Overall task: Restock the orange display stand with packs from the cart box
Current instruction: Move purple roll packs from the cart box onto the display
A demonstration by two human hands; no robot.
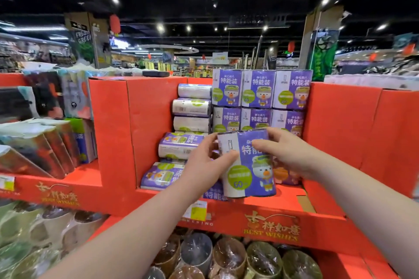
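The left hand [204, 165] pinches the pack's [251, 174] left edge and the right hand [285, 154] curls over its top, holding it upright at the front of the stand's [147, 120] middle bay. The pack hides their far fingers and part of the stacked packs [258, 90] behind it.

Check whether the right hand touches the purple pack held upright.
Touching: head view shows the right hand gripping the purple pack at its top edge.
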